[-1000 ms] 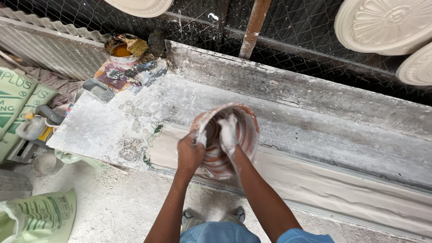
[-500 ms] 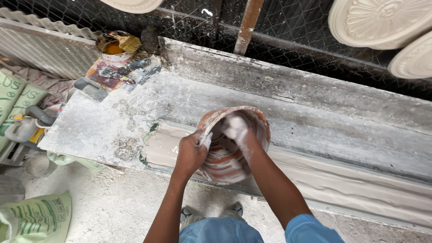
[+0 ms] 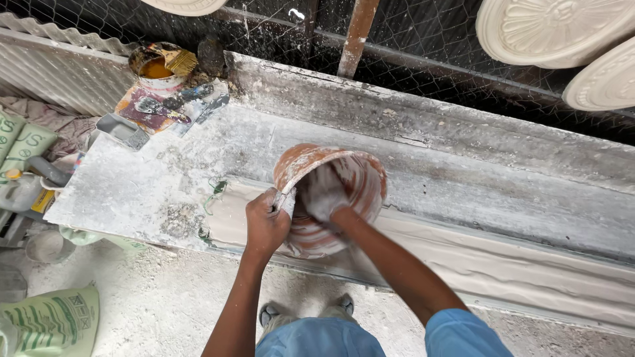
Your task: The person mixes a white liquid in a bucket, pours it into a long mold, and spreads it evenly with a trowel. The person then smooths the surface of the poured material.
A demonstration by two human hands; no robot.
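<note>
From the head camera, a round, reddish-brown plastic bucket smeared with white plaster [image 3: 331,198] is tipped on its side, mouth toward the person, over the long grey plaster-caked casting bench [image 3: 463,198]. It sits near the bench's front edge, toward the left half, above the white moulded strip of wet plaster [image 3: 529,271] that runs along that edge.

The left hand [image 3: 264,225] is clamped on the bucket's near rim, fingers curled over the lip. The right hand [image 3: 324,195], coated white, is inside the bucket with fingers spread against the inner wall; it presses on the surface and closes around nothing that shows.

As a judgement, the bucket looks light and somewhat flexible, but its walls are slick with wet plaster, so the rim is the surest place to grip; a hold on the smooth side would likely slip. The wet plaster inside seems soft and pasty, and would smear more than lift cleanly.

At the bench's far left corner stand a yellow-filled tin with a brush across it [image 3: 159,66], some dark-handled scraping tools [image 3: 178,102] and a small grey trowel-like block [image 3: 122,130]. White ornamental ceiling medallions [image 3: 549,30] hang on the wire mesh behind. On the dusty ground to the left lies a green-and-white printed sack [image 3: 49,324].
</note>
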